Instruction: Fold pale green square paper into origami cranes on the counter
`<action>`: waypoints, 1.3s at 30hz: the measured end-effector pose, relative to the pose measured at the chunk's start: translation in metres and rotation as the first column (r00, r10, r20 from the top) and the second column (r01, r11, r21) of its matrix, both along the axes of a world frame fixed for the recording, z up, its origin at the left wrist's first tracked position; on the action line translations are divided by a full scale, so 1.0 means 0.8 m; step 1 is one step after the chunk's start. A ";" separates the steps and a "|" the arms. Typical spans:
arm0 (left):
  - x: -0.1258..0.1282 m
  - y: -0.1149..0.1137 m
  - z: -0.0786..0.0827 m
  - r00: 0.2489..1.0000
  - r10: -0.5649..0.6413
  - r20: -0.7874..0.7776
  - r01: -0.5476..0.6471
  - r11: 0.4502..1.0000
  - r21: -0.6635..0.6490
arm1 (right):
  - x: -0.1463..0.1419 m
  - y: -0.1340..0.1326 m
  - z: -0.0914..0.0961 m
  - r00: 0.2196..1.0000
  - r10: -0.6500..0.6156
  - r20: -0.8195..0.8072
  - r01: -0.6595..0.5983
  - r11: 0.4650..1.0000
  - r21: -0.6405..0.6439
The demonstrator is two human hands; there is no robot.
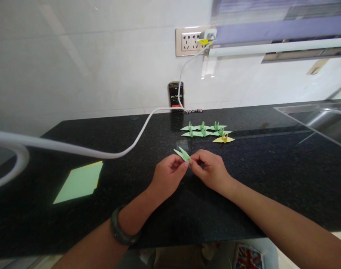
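Note:
Between my two hands is a green folded paper crane [183,153], its two narrow points sticking up and to the left. My left hand [170,173] pinches it from the left between thumb and fingers. From the right, my right hand [209,168] grips its lower edge with thumb and forefinger; the part under the fingertips is hidden. Beyond the hands stand several finished green paper cranes [203,131] in two rows, with one yellow paper crane [224,138] in front at the right. A stack of green and yellow paper sheets [80,183] lies on the left.
A phone [175,95] showing a timer leans on the tiled wall. Its white cable [137,140] runs across the left side and up to the wall socket [190,41]. The black countertop [271,179] has a metal sink [324,119] at the right.

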State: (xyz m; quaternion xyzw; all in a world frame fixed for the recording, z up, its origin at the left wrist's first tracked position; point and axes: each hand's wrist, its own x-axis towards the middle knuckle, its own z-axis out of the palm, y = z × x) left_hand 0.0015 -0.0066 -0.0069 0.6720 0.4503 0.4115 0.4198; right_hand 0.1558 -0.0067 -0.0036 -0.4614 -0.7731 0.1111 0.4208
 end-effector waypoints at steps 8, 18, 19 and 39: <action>0.005 0.002 0.007 0.948 -0.079 0.308 0.121 0.986 -0.118 | 0.000 -0.001 0.001 0.999 0.025 -0.046 -0.025 1.000 -0.010; 0.000 0.004 0.005 0.901 -0.085 0.425 0.196 0.954 -0.226 | -0.001 -0.003 0.004 0.993 0.081 -0.088 -0.084 0.996 -0.034; 0.000 0.004 0.005 0.899 -0.087 0.430 0.200 0.954 -0.224 | -0.001 -0.003 0.005 0.992 0.087 -0.092 -0.091 0.995 -0.040; 0.001 0.005 0.001 0.962 0.014 0.274 0.036 0.984 -0.175 | 0.001 0.002 0.002 0.995 0.015 -0.099 -0.027 0.993 -0.115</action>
